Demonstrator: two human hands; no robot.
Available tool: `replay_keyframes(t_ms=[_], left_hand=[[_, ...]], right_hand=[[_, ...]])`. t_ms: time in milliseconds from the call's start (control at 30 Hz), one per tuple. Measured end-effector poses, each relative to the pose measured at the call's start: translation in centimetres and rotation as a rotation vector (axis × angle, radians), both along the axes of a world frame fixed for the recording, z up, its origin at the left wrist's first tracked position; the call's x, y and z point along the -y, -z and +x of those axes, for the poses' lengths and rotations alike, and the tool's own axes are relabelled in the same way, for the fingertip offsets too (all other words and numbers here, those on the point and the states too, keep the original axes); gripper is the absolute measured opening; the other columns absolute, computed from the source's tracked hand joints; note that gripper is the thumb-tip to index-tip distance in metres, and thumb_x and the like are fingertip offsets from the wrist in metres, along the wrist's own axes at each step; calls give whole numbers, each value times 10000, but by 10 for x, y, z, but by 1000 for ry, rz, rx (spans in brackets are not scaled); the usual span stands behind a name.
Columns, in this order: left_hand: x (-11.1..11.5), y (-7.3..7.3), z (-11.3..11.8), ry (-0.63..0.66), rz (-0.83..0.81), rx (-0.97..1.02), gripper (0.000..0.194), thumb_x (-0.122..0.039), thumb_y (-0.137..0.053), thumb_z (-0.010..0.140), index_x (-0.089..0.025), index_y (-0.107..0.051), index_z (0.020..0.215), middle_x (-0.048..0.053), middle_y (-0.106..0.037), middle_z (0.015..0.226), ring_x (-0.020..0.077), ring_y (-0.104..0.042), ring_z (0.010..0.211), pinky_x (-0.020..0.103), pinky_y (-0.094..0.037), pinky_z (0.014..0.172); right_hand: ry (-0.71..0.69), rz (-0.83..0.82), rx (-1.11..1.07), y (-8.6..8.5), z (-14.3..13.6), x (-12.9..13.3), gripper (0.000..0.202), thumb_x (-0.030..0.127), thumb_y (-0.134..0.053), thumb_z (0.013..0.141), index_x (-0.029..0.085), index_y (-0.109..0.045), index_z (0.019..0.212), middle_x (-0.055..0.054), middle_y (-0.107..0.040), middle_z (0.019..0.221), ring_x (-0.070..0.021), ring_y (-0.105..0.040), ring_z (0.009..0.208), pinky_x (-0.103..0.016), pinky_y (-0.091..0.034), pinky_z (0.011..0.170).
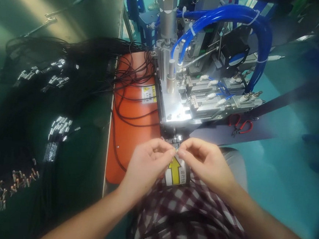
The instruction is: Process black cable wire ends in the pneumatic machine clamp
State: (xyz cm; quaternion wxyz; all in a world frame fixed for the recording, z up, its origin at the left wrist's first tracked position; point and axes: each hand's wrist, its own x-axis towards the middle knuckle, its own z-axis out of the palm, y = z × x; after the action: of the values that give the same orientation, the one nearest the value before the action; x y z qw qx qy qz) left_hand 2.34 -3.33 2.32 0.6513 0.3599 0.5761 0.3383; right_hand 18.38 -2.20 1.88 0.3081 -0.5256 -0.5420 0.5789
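My left hand and my right hand meet at the front of a metal machine. Thumb and forefinger are pinched together on each. Something tiny shows between the fingertips, too small to name. Just beyond them is a small metal fixture on the machine. Below the fingertips lies a white label with a yellow arrow. Black cables cross the orange base to the left of my hands.
Bundles of black cables with silver connector ends lie on the dark green table at left, along with copper-coloured ends. Thick blue air tubes arch over the machine. Red-handled pliers lie at the right.
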Motion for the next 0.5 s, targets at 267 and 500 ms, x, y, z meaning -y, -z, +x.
replay_keyframes(t_ms=[267,500], left_hand=[[0,-3,0,54,20,9,188,-301,-661,808,-146,-588,733,-58,-476,510,34,-360,416,151,-279,403],[1,-1,2,31,8,15,195,-302,-648,812,-147,-575,719,-63,-447,474,34,-333,401,160,-264,402]], right_hand=[[10,239,109,3,-1,7,126,234,-555,892,186,-572,776,0,-564,710,-122,-502,617,-243,-398,554],[45,-138,-110,0,-1,3,258,411,-663,806,167,-599,756,43,-483,562,-79,-373,461,-205,-301,405]])
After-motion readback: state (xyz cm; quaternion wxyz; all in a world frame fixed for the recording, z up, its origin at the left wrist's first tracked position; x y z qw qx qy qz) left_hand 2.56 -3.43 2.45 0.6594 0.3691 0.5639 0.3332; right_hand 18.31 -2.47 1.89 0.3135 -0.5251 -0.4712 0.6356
